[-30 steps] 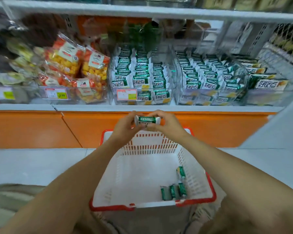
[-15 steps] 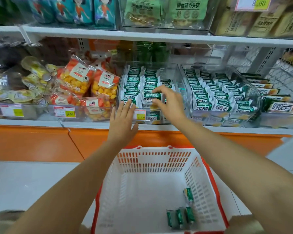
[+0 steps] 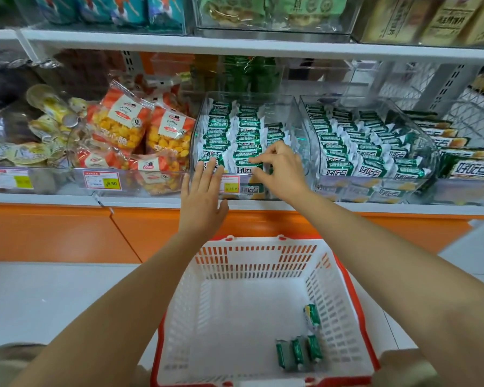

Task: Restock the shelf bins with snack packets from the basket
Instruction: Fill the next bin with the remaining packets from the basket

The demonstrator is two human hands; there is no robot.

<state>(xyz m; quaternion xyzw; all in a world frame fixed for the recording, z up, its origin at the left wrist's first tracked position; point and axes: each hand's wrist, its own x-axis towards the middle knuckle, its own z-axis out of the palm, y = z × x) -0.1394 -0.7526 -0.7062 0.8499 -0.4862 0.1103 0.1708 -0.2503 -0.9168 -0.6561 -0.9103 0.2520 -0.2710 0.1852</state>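
Shop shelf (image 3: 67, 198), clear bins in a row under an upper shelf.

Hands:
- Left hand (image 3: 204, 196): flat, fingers straight, holding nothing. The fingertips lie against the front wall of the clear bin (image 3: 296, 129), just left of its price tag (image 3: 231, 184).
- Right hand (image 3: 281, 170): close beside the left, over the bin's front lip. The fingers are curled and the tips pinch a snack packet (image 3: 248, 162) at the front of the middle row.

Step, my read: seating that packet.
- Keep the left palm bracing the bin so it doesn't slide back.
- Drop the packet upright, label forward, tight against the one behind.
- Let go only once it stands without leaning.
- The row under the right wrist looks shorter than the other two, so it probably takes the next ones.

Packet: small flat pillow pack, green band on white, glossy film. Likely light and slippery, so pinch a sealed edge rather than the face.

Stock left: four packets (image 3: 299, 353) in the basket (image 3: 263, 241), below both hands and nearer the right forearm. Three lie side by side, one apart. Nearly done, I'd say.

Right of the right hand is a fuller bin (image 3: 419, 141) of the same line. Left of the left hand are orange snack bags (image 3: 123, 124).
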